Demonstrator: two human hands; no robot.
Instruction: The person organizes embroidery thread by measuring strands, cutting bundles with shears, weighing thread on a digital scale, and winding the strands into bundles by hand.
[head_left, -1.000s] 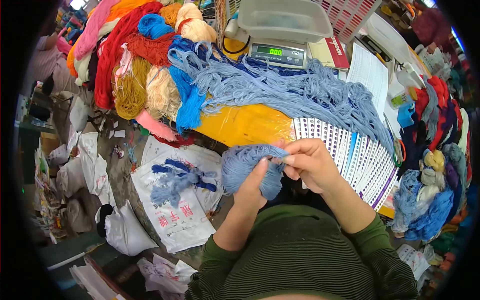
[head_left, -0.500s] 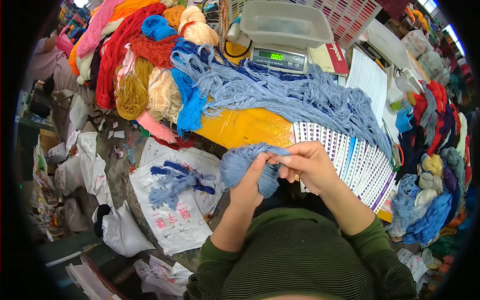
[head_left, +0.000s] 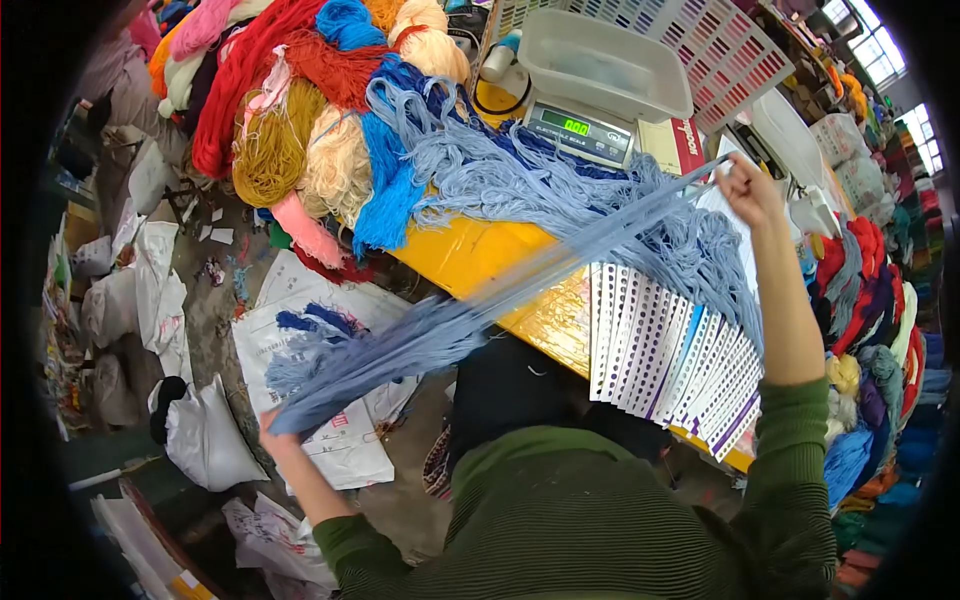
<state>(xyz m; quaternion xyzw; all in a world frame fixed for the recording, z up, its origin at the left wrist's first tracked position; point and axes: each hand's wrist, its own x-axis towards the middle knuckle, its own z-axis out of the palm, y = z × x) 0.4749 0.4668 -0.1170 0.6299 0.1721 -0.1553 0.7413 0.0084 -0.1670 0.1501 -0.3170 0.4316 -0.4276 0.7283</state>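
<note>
A long skein of grey-blue yarn (head_left: 430,330) stretches diagonally between my two hands, blurred by motion. My left hand (head_left: 278,432), at the lower left over the white bags, is closed at the yarn's thick end, its fingers partly hidden. At the upper right, beside the paper sheets, my right hand (head_left: 748,190) is closed round the narrow end. Behind the stretched skein, a heap of loose grey-blue yarn (head_left: 480,165) lies along the yellow table (head_left: 480,250).
An electronic scale (head_left: 578,130) reading 0.00 carries a clear plastic tub (head_left: 605,62). Punched cards (head_left: 660,345) fan out along the table's front edge. Coloured skeins (head_left: 235,100) pile up at the left. White bags (head_left: 340,440) with dark and light blue yarn scraps lie on the floor.
My hands were together at a bundled grey-blue skein. Now they are far apart, left hand down left and right hand up right, with the yarn drawn out between them.
</note>
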